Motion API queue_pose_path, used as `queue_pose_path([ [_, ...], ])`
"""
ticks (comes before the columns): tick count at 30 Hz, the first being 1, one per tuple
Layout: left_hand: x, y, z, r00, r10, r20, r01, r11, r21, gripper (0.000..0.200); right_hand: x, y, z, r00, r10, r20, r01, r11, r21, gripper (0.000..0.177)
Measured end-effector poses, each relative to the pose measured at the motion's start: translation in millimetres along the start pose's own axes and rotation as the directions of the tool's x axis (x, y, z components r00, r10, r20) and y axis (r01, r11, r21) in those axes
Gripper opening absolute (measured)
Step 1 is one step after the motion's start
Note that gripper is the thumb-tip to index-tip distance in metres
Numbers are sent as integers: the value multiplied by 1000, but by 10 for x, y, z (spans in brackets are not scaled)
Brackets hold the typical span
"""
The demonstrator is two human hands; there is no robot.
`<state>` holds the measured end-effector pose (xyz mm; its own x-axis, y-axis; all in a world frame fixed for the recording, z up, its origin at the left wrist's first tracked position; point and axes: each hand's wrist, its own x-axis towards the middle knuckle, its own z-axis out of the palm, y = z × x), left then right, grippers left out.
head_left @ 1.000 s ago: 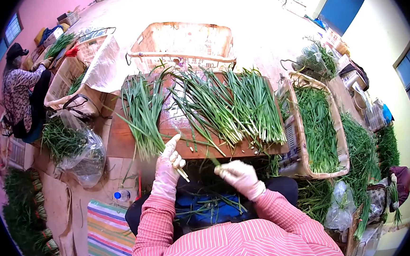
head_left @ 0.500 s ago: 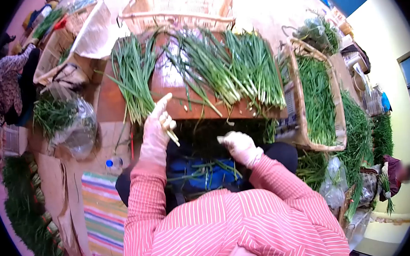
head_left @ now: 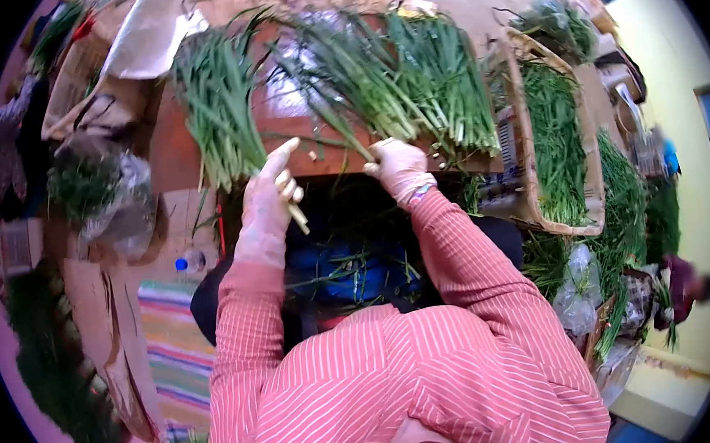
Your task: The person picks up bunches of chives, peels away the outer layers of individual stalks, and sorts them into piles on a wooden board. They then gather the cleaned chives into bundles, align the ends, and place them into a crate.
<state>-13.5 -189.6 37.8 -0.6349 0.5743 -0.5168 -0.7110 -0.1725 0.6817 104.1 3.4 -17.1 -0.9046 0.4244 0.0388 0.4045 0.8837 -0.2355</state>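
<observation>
Green stalks with pale ends lie in bunches on a low brown table [head_left: 303, 126]. My left hand [head_left: 271, 194], in a pale glove, is beside the lower end of the left bunch [head_left: 219, 107]. Its index finger points out and the other fingers curl round a few short pale stalks [head_left: 299, 217]. My right hand [head_left: 399, 167], also gloved, is at the table's front edge, its fingers pinched at the pale end of a stalk from the middle bunch [head_left: 362, 81]. Another bunch [head_left: 449, 91] lies to the right.
A crate of green stalks [head_left: 558, 141] stands right of the table. Plastic bags [head_left: 128, 208] and another crate [head_left: 74, 85] are at the left, near a person [head_left: 9, 155]. Another person [head_left: 685, 285] is at the far right. Loose stalks lie over my lap.
My right hand has moved up from above my lap to the table's front edge, at the middle bunch. My left hand keeps its hold on the short stalks. The view has shifted slightly.
</observation>
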Motion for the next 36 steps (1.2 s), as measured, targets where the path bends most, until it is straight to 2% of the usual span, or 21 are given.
queue_pose_path([
  [2,102,-120,-158,980,65,187,-41,990,-132,41,31,-72,-140,983,84,165,-93,995,48,22],
  [5,61,-90,-86,970,126,210,-120,992,-43,43,2,-38,-274,941,190,281,-258,939,228,33],
  [6,127,-148,-142,960,177,215,-175,984,-30,43,-66,-29,-374,923,184,338,-332,826,456,33],
  [7,178,-193,-244,958,178,223,-167,984,-66,40,-162,-26,-304,910,100,401,-404,423,811,30],
  [8,231,-225,-254,959,182,218,-164,981,-102,38,-241,-56,-367,920,56,388,-390,231,892,23],
  [10,47,-181,79,998,3,-61,-2,1000,23,39,-378,-128,-470,906,-41,421,-400,234,886,19],
  [15,11,-493,71,943,-262,204,231,959,163,41,-571,-251,-333,862,-219,458,-401,258,879,19],
  [16,47,-539,38,932,-271,241,237,958,163,39,-562,-246,-344,833,-224,506,-399,390,830,19],
  [18,71,-590,40,955,-270,126,242,949,204,34,-558,-219,-304,772,-250,584,-464,406,787,22],
  [20,51,-625,110,970,-230,75,199,935,295,31,-612,-205,-344,861,-135,491,-402,410,819,25],
  [21,93,-636,94,958,-262,115,220,931,290,31,-659,-204,-332,913,-156,376,-350,172,921,27],
  [25,27,-560,256,949,-216,231,94,890,446,32,-610,-150,-75,939,-19,343,-343,-41,938,24],
  [27,-80,-518,463,982,-38,184,-35,926,375,35,-620,-61,-224,916,-8,402,-382,293,876,36],
  [28,195,-434,32,858,-86,507,-158,894,419,40,-679,32,-84,939,-65,339,-306,293,906,39],
  [29,120,-396,171,917,-51,395,-133,895,425,42,-723,79,-218,929,-93,358,-178,736,653,35],
  [30,66,-413,289,969,-8,249,-82,934,348,42,-793,80,-29,877,10,480,-275,830,485,31],
  [31,38,-381,394,973,-12,230,-72,932,354,42,-881,85,25,798,50,600,-269,921,281,25],
  [32,221,-379,163,913,-26,408,-78,969,236,35,-931,66,54,746,108,657,-207,975,75,24],
  [33,153,-349,328,984,-52,170,19,981,193,27,-954,70,62,776,139,616,-181,983,7,25],
  [34,218,-359,251,985,-90,145,69,988,140,25,-931,89,49,806,179,564,-168,983,-71,27],
  [36,282,-417,99,974,-150,169,143,988,51,23,-773,79,-112,920,158,358,-229,959,165,32],
])
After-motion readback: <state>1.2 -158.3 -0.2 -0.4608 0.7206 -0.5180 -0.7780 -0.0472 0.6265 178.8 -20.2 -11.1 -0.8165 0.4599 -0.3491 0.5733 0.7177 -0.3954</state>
